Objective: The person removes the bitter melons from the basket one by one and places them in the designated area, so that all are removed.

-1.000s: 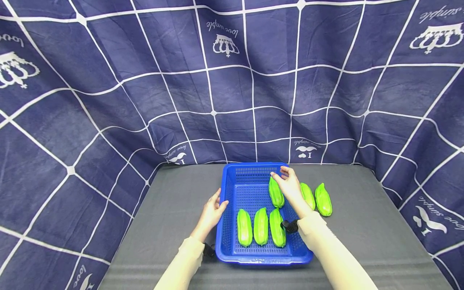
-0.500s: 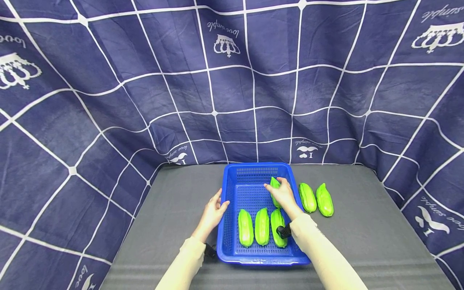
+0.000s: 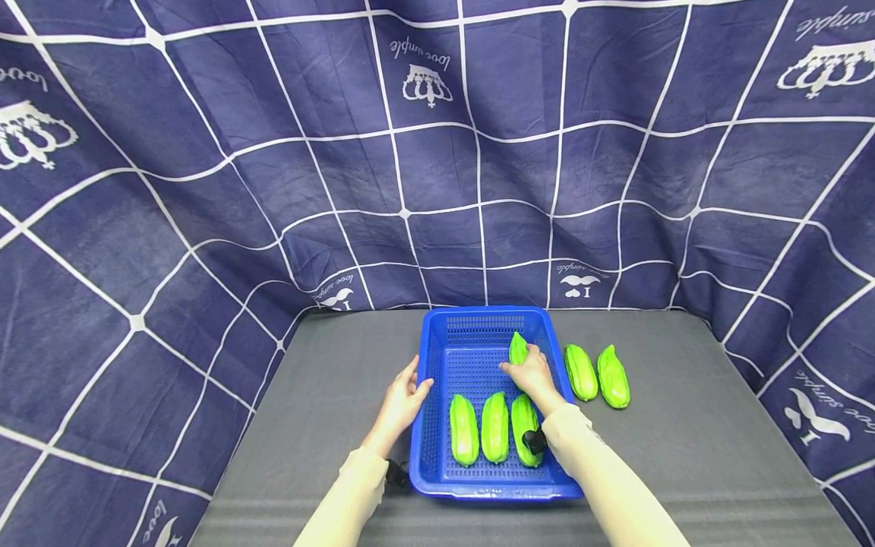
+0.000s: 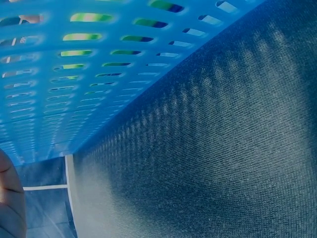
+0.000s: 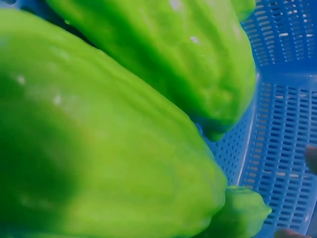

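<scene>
A blue perforated basket point(image 3: 492, 492) stands on the dark table with several plump, ribbed green vegetables in it. My left hand point(image 3: 399, 400) holds its left rim, thumb over the edge and fingers outside. In the left wrist view part of that hand point(image 4: 10, 196) shows beside the basket wall point(image 4: 44, 106). My right hand point(image 3: 533, 374) reaches in from above and grips the rear green vegetable point(image 3: 518, 346), whose pointed tip sticks out ahead of the hand; the rest is covered. The right wrist view shows front-row vegetables point(image 5: 114, 144) up close and fingertips point(image 5: 311, 158) at the right edge.
Three green vegetables lie side by side in the basket's front half, the middle one point(image 3: 495, 428) upright to the view. Right of the basket two more green vegetables point(image 3: 581, 374) lie on the grey tabletop point(image 3: 683, 441). A blue curtain point(image 3: 437, 167) with white lines closes off the back.
My right hand has come down and left from above the right side of the basket onto the rear vegetable, uncovering the vegetables on the table. My left hand stays at the rim.
</scene>
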